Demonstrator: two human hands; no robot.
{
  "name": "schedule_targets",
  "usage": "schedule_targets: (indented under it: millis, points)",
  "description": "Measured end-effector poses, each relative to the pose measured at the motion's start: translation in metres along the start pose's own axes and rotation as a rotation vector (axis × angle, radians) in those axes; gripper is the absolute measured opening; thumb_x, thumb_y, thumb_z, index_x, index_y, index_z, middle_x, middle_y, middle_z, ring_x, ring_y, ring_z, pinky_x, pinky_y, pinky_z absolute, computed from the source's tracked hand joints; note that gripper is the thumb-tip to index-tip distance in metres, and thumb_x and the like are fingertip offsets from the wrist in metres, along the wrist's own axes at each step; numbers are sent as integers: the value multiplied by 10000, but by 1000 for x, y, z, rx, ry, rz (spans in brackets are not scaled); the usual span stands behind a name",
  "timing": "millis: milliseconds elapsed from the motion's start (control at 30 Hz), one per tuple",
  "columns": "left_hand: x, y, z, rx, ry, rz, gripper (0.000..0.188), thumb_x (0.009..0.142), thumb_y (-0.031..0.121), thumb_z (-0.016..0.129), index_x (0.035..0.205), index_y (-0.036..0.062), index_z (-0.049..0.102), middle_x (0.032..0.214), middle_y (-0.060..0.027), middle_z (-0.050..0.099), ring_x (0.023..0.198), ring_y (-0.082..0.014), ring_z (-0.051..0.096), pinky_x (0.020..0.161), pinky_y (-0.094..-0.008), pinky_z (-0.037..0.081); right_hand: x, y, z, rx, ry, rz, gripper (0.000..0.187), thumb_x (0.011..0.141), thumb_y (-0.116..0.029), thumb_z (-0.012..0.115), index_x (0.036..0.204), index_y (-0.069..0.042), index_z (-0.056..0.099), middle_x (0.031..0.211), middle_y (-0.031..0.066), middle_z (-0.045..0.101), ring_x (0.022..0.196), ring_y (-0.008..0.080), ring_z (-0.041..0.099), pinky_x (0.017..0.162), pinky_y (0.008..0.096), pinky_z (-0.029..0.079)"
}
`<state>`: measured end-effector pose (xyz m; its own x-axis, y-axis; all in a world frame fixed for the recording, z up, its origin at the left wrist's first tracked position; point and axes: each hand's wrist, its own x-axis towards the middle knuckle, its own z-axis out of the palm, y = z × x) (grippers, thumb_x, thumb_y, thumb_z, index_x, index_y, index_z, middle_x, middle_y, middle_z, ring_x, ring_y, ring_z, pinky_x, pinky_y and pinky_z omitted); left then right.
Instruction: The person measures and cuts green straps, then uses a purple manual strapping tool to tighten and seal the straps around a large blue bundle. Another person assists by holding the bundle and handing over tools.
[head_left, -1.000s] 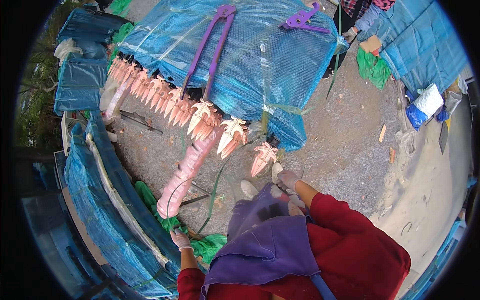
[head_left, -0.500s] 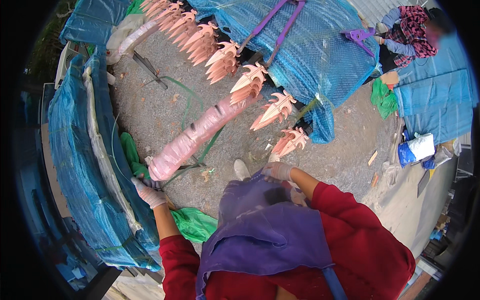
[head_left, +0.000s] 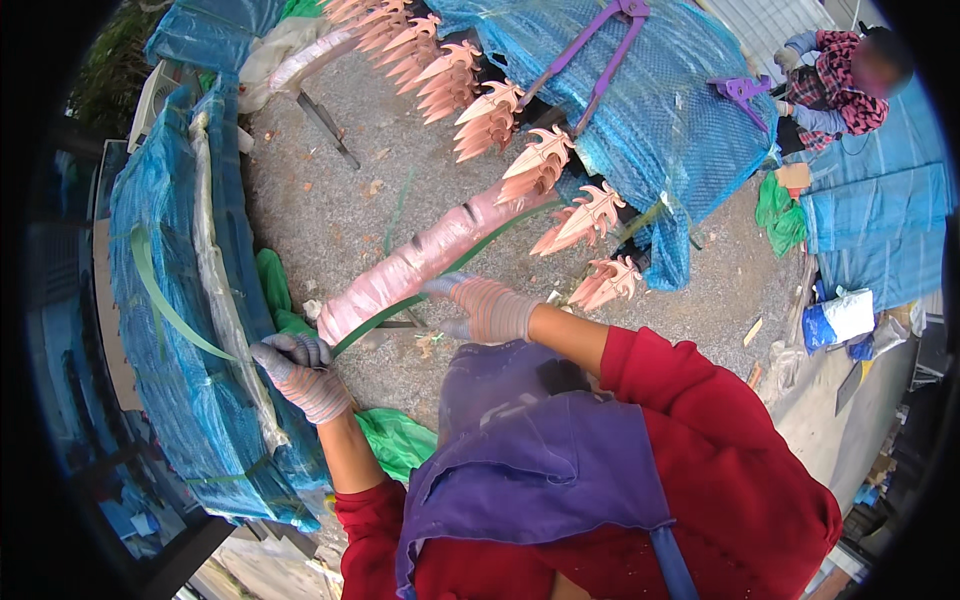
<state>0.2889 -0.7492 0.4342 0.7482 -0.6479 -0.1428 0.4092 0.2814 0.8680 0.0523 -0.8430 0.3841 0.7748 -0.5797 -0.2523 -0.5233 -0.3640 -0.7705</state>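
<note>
My left hand (head_left: 302, 376), in a pale striped knit glove, is closed around a flat green strap (head_left: 376, 321) beside the near end of a long bundle (head_left: 410, 265) wrapped in pinkish plastic film. One length of the strap loops up to the left of this hand; another follows the bundle's near side. My right hand (head_left: 490, 308), gloved alike, reaches out over the strap by the bundle's middle. Its fingers are stretched out with the thumb apart, and the fingertips are at the strap.
Pinkish spear-shaped finials (head_left: 540, 165) line the bundle's far end. Behind them, purple long-handled cutters (head_left: 600, 60) lie on a blue-wrapped stack (head_left: 660, 120). Another blue-wrapped stack (head_left: 160, 330) stands at left. A co-worker (head_left: 840, 90) is at far right. Green plastic (head_left: 395, 440) lies near my left forearm.
My right hand has moved from my lap forward and left to the strap along the bundle. My left hand has shifted slightly right, and a strap loop now rises at left.
</note>
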Motion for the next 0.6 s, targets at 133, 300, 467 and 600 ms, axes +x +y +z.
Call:
schedule_targets:
  millis: [133,300,467,600]
  points:
    - [0,30,43,-76,-201,-3,433,924,502,448,707,127,469,515,42,303,387,-63,237,369,-226,200,0,3,17,-24,108,119,609,767,-281,669,1309,-123,441,1246,222,483,1121,387,493,940,433,419]
    - [0,28,74,-98,-411,33,411,920,489,465,744,118,488,489,50,256,398,-64,225,384,-226,224,-2,33,26,-191,259,48,472,772,-238,644,1222,-147,535,1148,186,547,1058,378,516,892,440,433]
    - [-9,30,128,13,-456,36,394,891,485,537,729,130,483,499,58,262,422,-70,232,421,-221,247,-11,59,20,-196,434,128,335,790,-197,626,1116,-126,593,1080,165,575,1003,357,539,859,432,446]
    - [-6,22,171,249,-348,89,399,875,456,573,733,86,528,572,4,443,440,-88,368,414,-249,316,-15,59,6,47,502,212,320,805,-167,641,1109,-93,575,1059,156,588,966,272,577,835,377,467]
